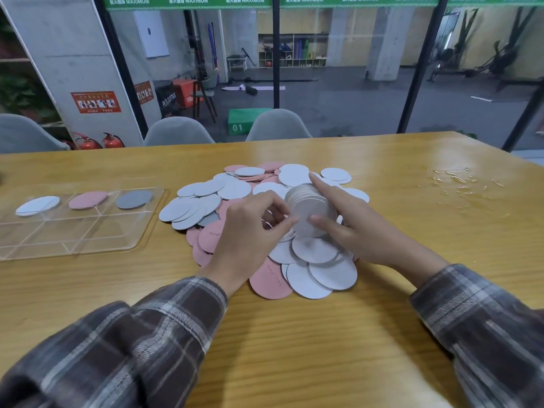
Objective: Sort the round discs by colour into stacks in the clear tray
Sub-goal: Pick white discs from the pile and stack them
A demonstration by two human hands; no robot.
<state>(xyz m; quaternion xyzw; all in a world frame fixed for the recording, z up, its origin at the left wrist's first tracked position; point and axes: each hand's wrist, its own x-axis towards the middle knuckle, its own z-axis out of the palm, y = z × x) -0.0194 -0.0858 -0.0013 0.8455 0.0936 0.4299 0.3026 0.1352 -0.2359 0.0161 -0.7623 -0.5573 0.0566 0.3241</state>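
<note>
A heap of round discs (235, 189), white, pink and grey, lies in the middle of the wooden table. Above it, tilted on edge, is a stack of white discs (309, 206). My right hand (353, 228) grips that stack, forefinger along the top and thumb underneath. My left hand (250, 231) has its fingers curled and touches the near face of the stack with its fingertips. At the left, the clear tray (88, 231) has a white disc (36, 205), a pink disc (88, 199) and a grey disc (134, 198) in its three far compartments.
Crumpled clear plastic film (459, 181) lies on the table at the far right. Grey chairs (278, 125) stand behind the table's far edge, in front of a glass wall. Bare wood (294, 348) spreads between the heap and me.
</note>
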